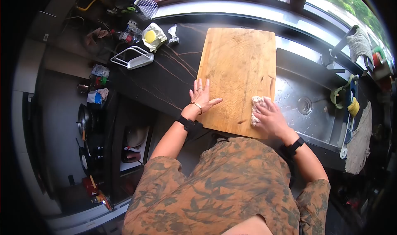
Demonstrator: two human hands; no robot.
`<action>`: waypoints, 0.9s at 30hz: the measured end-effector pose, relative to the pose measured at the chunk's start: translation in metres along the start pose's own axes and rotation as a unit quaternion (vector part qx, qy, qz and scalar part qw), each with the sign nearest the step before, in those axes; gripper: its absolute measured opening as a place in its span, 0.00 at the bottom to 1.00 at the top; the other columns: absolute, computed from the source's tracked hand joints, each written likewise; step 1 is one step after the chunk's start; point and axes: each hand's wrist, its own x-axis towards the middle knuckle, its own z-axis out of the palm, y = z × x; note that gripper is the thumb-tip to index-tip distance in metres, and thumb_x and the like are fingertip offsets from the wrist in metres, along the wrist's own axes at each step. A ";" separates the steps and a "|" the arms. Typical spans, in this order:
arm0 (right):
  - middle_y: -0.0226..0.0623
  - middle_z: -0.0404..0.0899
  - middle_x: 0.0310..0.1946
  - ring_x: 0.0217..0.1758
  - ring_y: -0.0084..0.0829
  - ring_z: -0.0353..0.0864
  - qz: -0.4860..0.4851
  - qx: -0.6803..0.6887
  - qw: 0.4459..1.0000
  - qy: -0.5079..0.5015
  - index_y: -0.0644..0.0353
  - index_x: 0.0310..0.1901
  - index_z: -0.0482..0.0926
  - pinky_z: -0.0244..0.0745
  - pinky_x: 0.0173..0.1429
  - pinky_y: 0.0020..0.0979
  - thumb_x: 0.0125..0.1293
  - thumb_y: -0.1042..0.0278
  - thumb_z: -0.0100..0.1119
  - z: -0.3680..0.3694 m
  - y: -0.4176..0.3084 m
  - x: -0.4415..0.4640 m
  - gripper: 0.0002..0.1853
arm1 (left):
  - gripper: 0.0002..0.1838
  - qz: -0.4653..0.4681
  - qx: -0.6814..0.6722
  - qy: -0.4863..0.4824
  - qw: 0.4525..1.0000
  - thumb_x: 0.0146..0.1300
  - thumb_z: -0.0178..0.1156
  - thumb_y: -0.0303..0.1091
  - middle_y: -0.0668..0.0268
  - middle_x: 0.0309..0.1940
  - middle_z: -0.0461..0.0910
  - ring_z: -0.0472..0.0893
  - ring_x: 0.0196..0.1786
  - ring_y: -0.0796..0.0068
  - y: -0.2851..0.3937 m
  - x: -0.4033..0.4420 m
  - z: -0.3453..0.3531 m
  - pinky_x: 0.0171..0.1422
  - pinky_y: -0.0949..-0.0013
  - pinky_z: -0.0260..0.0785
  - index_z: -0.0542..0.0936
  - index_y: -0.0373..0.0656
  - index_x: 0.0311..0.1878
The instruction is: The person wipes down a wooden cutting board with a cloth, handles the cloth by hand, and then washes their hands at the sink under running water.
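Observation:
A large wooden cutting board (235, 69) lies across the dark counter and overlaps the left part of the sink. My left hand (201, 96) rests on the board's left edge, fingers spread, holding nothing. Near the right edge, my right hand (271, 117) grips a crumpled white cloth (257, 111) and presses it against the wood. Part of the cloth is hidden under my fingers. Worn knife marks and small dark spots show on the board's surface.
To the right is the steel sink (306, 86) with its drain. A faucet (331, 61) stands behind it, with a grey cloth (359, 44) nearby. On the left counter are a white metal rack (134, 59) and a yellow round item (150, 37) on crumpled paper.

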 end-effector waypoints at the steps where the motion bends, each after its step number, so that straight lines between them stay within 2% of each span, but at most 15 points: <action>1: 0.36 0.70 0.66 0.74 0.49 0.58 -0.008 0.028 0.999 -0.014 0.53 0.53 0.80 0.57 0.74 0.48 0.54 0.65 0.69 0.020 0.006 -0.011 0.22 | 0.62 -0.032 -0.005 -0.014 0.999 0.53 0.58 0.73 0.44 0.77 0.31 0.27 0.80 0.50 -0.015 0.006 0.004 0.76 0.38 0.28 0.41 0.43 0.78; 2: 0.37 0.71 0.66 0.74 0.50 0.58 0.006 0.052 0.999 -0.007 0.53 0.54 0.80 0.57 0.75 0.47 0.54 0.69 0.67 0.022 0.010 -0.012 0.22 | 0.64 -0.037 -0.019 -0.010 0.999 0.52 0.57 0.76 0.47 0.78 0.27 0.26 0.79 0.50 -0.030 0.014 0.013 0.76 0.37 0.25 0.38 0.44 0.78; 5: 0.37 0.72 0.65 0.72 0.51 0.63 0.022 0.049 0.999 0.009 0.54 0.54 0.80 0.62 0.73 0.46 0.54 0.75 0.64 0.029 0.028 0.002 0.22 | 0.63 -0.025 -0.084 0.033 0.996 0.53 0.53 0.77 0.47 0.78 0.27 0.26 0.80 0.51 -0.045 0.030 0.033 0.76 0.38 0.25 0.39 0.43 0.78; 6: 0.37 0.72 0.64 0.70 0.52 0.65 0.024 0.055 0.998 0.035 0.54 0.54 0.80 0.64 0.72 0.44 0.52 0.82 0.61 0.031 0.032 0.010 0.25 | 0.59 -0.023 -0.084 0.052 0.995 0.58 0.49 0.76 0.46 0.78 0.28 0.28 0.80 0.50 -0.040 0.031 0.037 0.77 0.39 0.27 0.39 0.42 0.78; 9: 0.36 0.72 0.65 0.70 0.51 0.64 0.059 0.069 0.994 0.056 0.55 0.53 0.80 0.64 0.72 0.44 0.50 0.84 0.60 0.031 0.049 0.034 0.25 | 0.55 -0.019 -0.014 0.163 0.986 0.62 0.48 0.71 0.46 0.78 0.29 0.31 0.80 0.50 -0.028 0.027 0.057 0.77 0.40 0.31 0.40 0.41 0.78; 10: 0.35 0.71 0.65 0.71 0.50 0.63 0.063 0.056 0.995 0.061 0.54 0.55 0.79 0.63 0.72 0.43 0.49 0.85 0.60 0.031 0.056 0.042 0.28 | 0.53 -0.015 -0.009 0.172 0.985 0.63 0.48 0.68 0.45 0.78 0.30 0.33 0.80 0.50 -0.027 0.027 0.058 0.77 0.40 0.34 0.41 0.41 0.78; 13: 0.35 0.69 0.67 0.72 0.49 0.62 0.091 0.011 0.993 0.081 0.53 0.57 0.77 0.62 0.73 0.42 0.48 0.85 0.60 0.026 0.077 0.069 0.30 | 0.53 -0.006 -0.008 0.179 0.984 0.63 0.49 0.68 0.44 0.77 0.31 0.34 0.80 0.49 -0.029 0.026 0.058 0.76 0.41 0.36 0.42 0.40 0.77; 14: 0.33 0.69 0.67 0.73 0.47 0.61 0.098 -0.006 0.992 0.084 0.51 0.58 0.76 0.57 0.75 0.45 0.50 0.83 0.61 0.023 0.086 0.078 0.30 | 0.53 -0.005 -0.006 0.179 0.984 0.63 0.49 0.67 0.44 0.77 0.31 0.35 0.80 0.48 -0.027 0.027 0.057 0.76 0.41 0.37 0.42 0.40 0.77; 18: 0.31 0.69 0.67 0.73 0.44 0.61 0.148 -0.112 0.979 0.090 0.48 0.60 0.76 0.51 0.75 0.53 0.56 0.75 0.60 0.023 0.133 0.116 0.27 | 0.51 0.005 0.005 0.200 0.980 0.63 0.51 0.65 0.42 0.77 0.35 0.40 0.79 0.45 -0.027 0.025 0.055 0.76 0.42 0.40 0.44 0.39 0.77; 23: 0.31 0.68 0.68 0.73 0.47 0.60 0.185 -0.123 0.969 0.105 0.48 0.61 0.75 0.54 0.75 0.47 0.60 0.74 0.59 0.015 0.185 0.161 0.25 | 0.52 0.004 0.002 0.201 0.979 0.61 0.54 0.63 0.40 0.76 0.37 0.43 0.78 0.43 -0.024 0.025 0.052 0.74 0.42 0.42 0.45 0.38 0.77; 25: 0.38 0.67 0.68 0.72 0.49 0.61 0.189 -0.125 0.965 0.134 0.53 0.60 0.75 0.58 0.74 0.44 0.57 0.80 0.58 0.014 0.200 0.178 0.26 | 0.53 -0.001 0.002 0.200 0.980 0.60 0.55 0.63 0.41 0.76 0.37 0.44 0.78 0.43 -0.022 0.025 0.051 0.74 0.41 0.43 0.45 0.39 0.77; 27: 0.39 0.67 0.68 0.71 0.50 0.62 0.199 -0.120 0.961 0.151 0.54 0.61 0.75 0.58 0.73 0.43 0.58 0.80 0.58 0.020 0.224 0.191 0.26 | 0.53 -0.003 0.000 0.199 0.980 0.59 0.56 0.63 0.41 0.76 0.38 0.44 0.78 0.43 -0.021 0.027 0.049 0.74 0.41 0.43 0.45 0.39 0.77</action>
